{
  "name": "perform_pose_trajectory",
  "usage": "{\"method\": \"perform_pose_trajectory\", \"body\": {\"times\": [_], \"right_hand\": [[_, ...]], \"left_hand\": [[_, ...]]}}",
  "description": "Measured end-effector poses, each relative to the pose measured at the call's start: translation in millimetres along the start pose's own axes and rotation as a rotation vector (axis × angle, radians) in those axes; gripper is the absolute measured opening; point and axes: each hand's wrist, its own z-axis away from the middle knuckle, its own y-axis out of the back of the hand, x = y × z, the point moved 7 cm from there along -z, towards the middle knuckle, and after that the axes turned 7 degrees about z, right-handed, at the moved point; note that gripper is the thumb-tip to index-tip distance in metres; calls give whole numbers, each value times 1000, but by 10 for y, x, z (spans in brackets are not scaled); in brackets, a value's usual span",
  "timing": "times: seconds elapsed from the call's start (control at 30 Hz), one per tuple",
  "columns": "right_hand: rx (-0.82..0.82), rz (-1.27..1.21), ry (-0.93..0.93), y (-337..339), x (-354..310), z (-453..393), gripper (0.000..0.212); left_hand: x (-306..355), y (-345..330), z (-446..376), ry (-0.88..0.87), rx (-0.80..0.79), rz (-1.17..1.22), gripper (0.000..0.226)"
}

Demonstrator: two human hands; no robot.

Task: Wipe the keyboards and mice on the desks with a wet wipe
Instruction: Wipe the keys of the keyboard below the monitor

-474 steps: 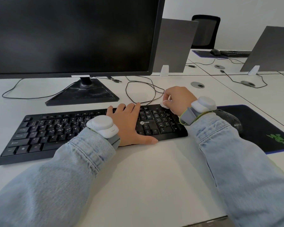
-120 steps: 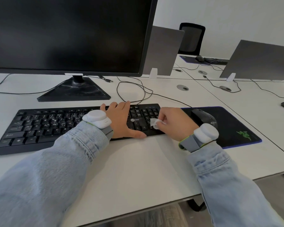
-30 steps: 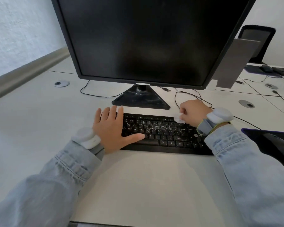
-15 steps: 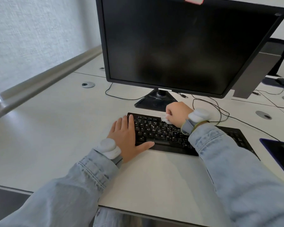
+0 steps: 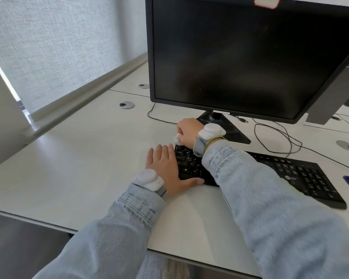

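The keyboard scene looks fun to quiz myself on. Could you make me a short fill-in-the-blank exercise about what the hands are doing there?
1. The right hand pinches a white ____ at the far left corner of the keyboard.
2. The left hand lies ____ on the keyboard's left end, fingers straight.
3. The screen of the monitor behind the keyboard is ____.
4. Both arms wear sleeves of light blue ____.

Missing words: wipe; flat; dark; denim
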Motion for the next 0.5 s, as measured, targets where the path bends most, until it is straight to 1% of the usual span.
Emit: {"method": "perform_pose_trajectory", "body": {"times": [0.07,0.2,0.3,0.37,0.5], "right_hand": [[13,10,14,1,-31,-2,28],[44,-4,93,8,-82,39,11],[53,-74,148,4,-145,52,6],[58,-77,165,7,-170,65,5],[79,-111,135,24,-95,120,8]], "left_hand": [[-17,-11,-14,0,-4,-1,153],[-6,-25,-51,-21,-24,16,149],[-19,-5,-56,-3,47,4,154],[-17,-5,-64,3,68,20,154],[-33,3,-79,-16,62,53,153]]}}
